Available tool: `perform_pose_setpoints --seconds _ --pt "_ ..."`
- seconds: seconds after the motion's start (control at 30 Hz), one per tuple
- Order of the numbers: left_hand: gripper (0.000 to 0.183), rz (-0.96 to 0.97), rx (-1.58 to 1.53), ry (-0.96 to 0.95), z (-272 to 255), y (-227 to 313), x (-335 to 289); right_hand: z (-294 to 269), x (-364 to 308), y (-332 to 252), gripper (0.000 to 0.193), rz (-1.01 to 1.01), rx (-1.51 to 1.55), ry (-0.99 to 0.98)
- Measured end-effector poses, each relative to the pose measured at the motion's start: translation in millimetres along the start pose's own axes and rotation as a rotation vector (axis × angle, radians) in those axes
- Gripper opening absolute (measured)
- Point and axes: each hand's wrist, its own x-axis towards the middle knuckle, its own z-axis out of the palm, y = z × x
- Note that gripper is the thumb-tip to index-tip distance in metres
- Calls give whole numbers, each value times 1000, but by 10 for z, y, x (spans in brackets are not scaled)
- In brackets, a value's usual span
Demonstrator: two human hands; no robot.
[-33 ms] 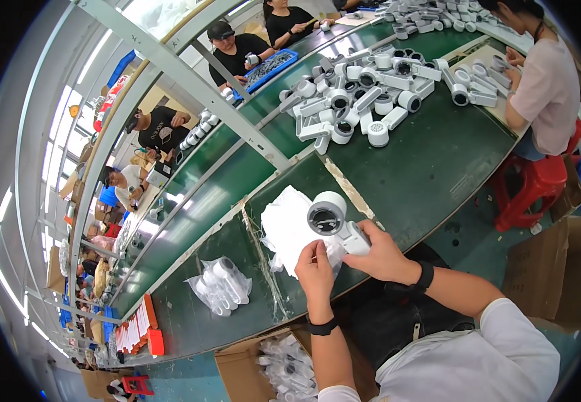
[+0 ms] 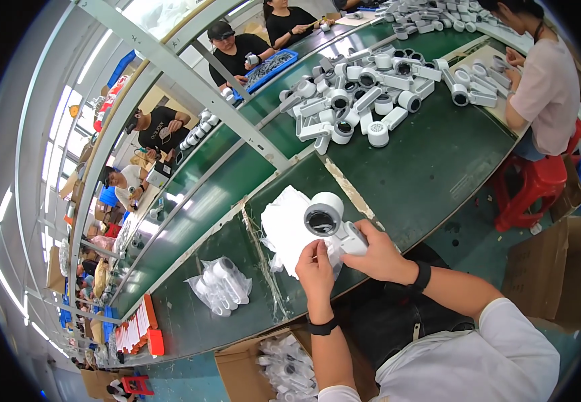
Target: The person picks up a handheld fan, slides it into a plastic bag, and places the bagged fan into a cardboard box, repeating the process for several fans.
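Observation:
A white handheld fan (image 2: 325,207) with a round head and a dark, grey-rimmed opening is tilted above the bench. My right hand (image 2: 377,254) is closed round its handle. Just below the fan's head, my left hand (image 2: 314,268) pinches thumb and fingers together at the edge of a thin clear plastic bag (image 2: 336,256), which lies between my two hands. Behind the left hand rests a stack of white plastic bags (image 2: 282,221). Left of it on the green bench sits a bagged bundle of white parts (image 2: 222,285).
Many similar white devices (image 2: 377,134) are heaped on the green bench (image 2: 431,174). A cardboard box (image 2: 237,368) of bagged pieces stands below the bench edge. A metal frame post (image 2: 237,124) crosses at left. A co-worker in pink (image 2: 548,87) sits at right; other people work across the line.
The fan's head has shifted very slightly left in my right hand's grip. My left hand stays in nearly the same place.

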Motion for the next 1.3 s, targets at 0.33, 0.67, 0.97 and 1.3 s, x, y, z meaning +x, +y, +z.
perform_pose_setpoints --seconds 0.33,0.67,0.97,1.3 --pt "24 -153 -395 15 -62 -100 74 221 288 220 49 41 -196 92" --pt "27 25 -14 -15 -119 -51 -1 123 449 119 46 -36 -234 165" --pt "21 -100 -253 140 56 16 63 -602 170 -218 63 33 2 -174" --pt "22 -258 -465 -76 -34 75 80 -865 388 -231 90 336 -209 -854"
